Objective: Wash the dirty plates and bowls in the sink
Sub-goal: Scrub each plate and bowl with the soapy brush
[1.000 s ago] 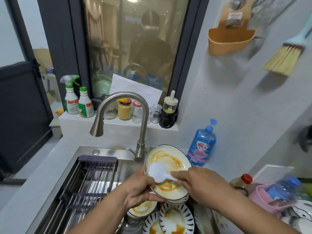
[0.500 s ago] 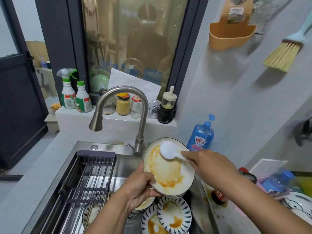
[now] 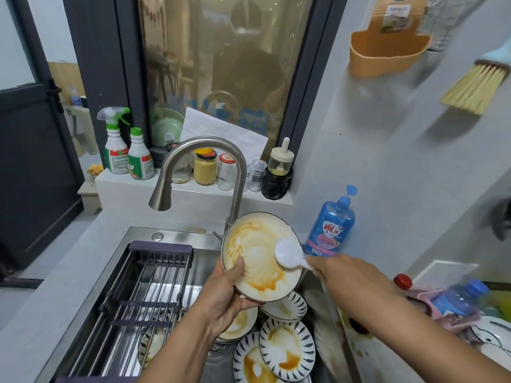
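The left hand (image 3: 221,297) grips the sauce-smeared plate (image 3: 257,261) by its lower rim, tilted above the sink (image 3: 177,236); the right hand (image 3: 340,275) holds a white dish brush (image 3: 287,254) against its face. A hard scrub could twist the slick plate loose onto the striped dishes (image 3: 287,349) stacked below and chip them.

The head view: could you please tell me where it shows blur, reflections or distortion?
Head view: window glass holds murky reflections; the blue bottle at the right edge is smeared; wide-angle bending tilts the hanging brush; the held plate is sharp.
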`<control>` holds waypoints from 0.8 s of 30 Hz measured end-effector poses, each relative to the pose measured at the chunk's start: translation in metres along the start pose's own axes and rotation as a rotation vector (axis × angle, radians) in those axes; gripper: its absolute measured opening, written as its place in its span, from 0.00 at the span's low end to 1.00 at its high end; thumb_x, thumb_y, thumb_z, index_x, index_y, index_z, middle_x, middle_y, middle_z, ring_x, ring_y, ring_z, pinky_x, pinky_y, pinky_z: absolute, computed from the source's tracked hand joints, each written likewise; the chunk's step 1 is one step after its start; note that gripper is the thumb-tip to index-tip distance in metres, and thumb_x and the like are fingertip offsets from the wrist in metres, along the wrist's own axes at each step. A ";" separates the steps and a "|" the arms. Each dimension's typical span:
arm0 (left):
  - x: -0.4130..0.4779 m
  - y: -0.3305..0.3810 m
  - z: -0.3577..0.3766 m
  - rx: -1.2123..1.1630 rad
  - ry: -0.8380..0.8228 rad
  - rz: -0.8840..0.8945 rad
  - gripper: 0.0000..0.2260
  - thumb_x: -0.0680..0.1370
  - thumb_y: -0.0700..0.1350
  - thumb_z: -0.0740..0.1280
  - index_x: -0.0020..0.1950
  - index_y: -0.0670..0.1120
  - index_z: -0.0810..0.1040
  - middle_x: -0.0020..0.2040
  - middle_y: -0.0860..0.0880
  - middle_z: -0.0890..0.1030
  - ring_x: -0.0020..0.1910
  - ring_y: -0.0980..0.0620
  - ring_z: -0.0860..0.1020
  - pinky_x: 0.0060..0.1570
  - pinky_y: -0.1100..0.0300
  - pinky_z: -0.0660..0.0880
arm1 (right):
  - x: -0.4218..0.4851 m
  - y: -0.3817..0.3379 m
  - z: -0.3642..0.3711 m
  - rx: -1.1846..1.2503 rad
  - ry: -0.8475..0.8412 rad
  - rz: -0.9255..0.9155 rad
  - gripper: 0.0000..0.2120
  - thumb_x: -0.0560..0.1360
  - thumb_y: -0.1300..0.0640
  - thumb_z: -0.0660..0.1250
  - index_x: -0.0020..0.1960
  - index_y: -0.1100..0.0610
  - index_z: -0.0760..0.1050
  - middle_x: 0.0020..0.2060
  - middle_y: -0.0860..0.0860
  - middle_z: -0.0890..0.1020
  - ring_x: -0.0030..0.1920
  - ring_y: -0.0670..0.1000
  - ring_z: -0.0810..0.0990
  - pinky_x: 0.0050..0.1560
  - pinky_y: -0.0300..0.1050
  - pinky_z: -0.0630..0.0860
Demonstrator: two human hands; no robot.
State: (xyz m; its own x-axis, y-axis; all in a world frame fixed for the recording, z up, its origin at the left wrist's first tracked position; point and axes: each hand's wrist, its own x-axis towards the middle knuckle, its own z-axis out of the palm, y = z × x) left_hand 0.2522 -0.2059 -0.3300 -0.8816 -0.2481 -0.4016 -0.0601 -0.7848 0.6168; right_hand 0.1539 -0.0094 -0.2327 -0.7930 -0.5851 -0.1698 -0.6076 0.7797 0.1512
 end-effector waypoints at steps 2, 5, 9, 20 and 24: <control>0.000 0.002 0.003 0.020 0.017 0.044 0.13 0.83 0.48 0.64 0.68 0.56 0.71 0.64 0.42 0.80 0.57 0.34 0.83 0.50 0.25 0.77 | -0.008 -0.009 0.009 0.062 -0.076 -0.029 0.11 0.81 0.58 0.58 0.57 0.43 0.71 0.47 0.48 0.80 0.46 0.54 0.81 0.44 0.49 0.77; -0.001 0.001 0.007 0.046 0.048 0.086 0.07 0.83 0.53 0.62 0.62 0.60 0.72 0.64 0.43 0.79 0.58 0.34 0.82 0.50 0.25 0.77 | -0.014 -0.028 0.018 0.190 -0.135 -0.098 0.13 0.84 0.53 0.57 0.65 0.41 0.72 0.50 0.48 0.83 0.49 0.54 0.82 0.52 0.56 0.80; -0.003 -0.004 0.007 0.066 0.090 0.089 0.05 0.84 0.53 0.61 0.59 0.60 0.72 0.63 0.44 0.78 0.58 0.34 0.82 0.49 0.27 0.78 | -0.015 -0.039 0.022 0.335 -0.137 -0.162 0.13 0.84 0.46 0.55 0.67 0.35 0.69 0.49 0.49 0.84 0.48 0.53 0.82 0.52 0.58 0.81; -0.002 -0.017 -0.003 0.171 -0.106 -0.056 0.28 0.76 0.22 0.54 0.67 0.49 0.70 0.65 0.37 0.77 0.60 0.32 0.80 0.49 0.29 0.79 | 0.016 -0.009 0.022 0.014 0.088 0.005 0.26 0.81 0.56 0.60 0.74 0.37 0.58 0.56 0.52 0.78 0.53 0.58 0.81 0.47 0.51 0.78; -0.001 -0.020 -0.009 0.163 -0.165 -0.156 0.28 0.75 0.21 0.54 0.68 0.46 0.70 0.65 0.35 0.77 0.60 0.30 0.79 0.50 0.27 0.78 | 0.029 -0.013 0.018 0.004 0.100 -0.136 0.23 0.86 0.51 0.54 0.77 0.32 0.55 0.58 0.51 0.75 0.56 0.58 0.79 0.47 0.51 0.76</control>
State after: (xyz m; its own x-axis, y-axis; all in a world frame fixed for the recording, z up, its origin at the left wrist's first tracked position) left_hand 0.2585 -0.1951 -0.3477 -0.9194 -0.0248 -0.3925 -0.2639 -0.7011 0.6624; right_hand 0.1396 -0.0322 -0.2569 -0.7038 -0.7046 -0.0912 -0.7099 0.6923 0.1295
